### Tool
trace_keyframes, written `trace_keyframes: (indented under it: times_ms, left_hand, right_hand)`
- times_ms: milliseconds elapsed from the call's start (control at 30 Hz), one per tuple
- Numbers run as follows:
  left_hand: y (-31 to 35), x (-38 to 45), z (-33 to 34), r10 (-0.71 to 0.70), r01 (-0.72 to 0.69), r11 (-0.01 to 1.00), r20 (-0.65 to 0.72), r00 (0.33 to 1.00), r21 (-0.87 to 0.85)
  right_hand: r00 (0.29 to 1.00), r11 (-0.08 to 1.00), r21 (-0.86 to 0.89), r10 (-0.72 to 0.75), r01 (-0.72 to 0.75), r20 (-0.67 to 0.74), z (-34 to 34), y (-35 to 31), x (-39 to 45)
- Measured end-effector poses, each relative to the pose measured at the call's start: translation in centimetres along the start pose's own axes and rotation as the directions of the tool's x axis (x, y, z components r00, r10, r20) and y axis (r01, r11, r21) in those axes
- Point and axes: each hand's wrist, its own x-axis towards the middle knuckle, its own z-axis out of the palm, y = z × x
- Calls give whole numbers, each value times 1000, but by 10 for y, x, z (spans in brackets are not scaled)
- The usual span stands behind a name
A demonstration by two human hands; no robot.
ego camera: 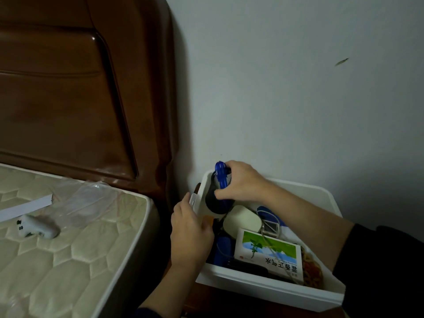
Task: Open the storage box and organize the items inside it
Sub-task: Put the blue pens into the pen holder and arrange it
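Observation:
A white open storage box [270, 290] sits beside the bed, against the wall. My right hand [241, 182] grips a blue-and-black object [218, 191] and holds it upright at the box's far left corner. At the left rim, my left hand [190, 235] grips the box wall by its side latch [193, 199]. Inside lie a green-and-white carton with printed characters [268, 253], a cream rounded object [241, 221], a small device on a thin cord [269, 228], a blue item [223, 249] and a patterned packet [312, 269].
A quilted mattress [68, 255] lies to the left, with a white game controller [36, 228], a white paper strip [25, 208] and clear plastic film [87, 198] on it. A brown wooden headboard [80, 88] rises behind. The pale wall [298, 88] stands right behind the box.

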Motion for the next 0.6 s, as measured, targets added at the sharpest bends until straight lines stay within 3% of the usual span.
trace_keyframes:
  times_ms: [133, 300, 600]
  left_hand:
    - [0, 0, 1, -3, 3, 1000, -8, 1000, -5]
    - [-5, 2, 2, -16, 16, 1000, -1, 1000, -26]
    - [-9, 4, 7, -14, 14, 1000, -9, 1000, -16]
  right_hand:
    - [997, 991, -113, 64, -68, -40, 36, 11, 16]
    - [989, 984, -135, 100, -115, -113, 69, 22, 33]
    - [950, 988, -129, 42, -86, -310, 88, 30, 39]
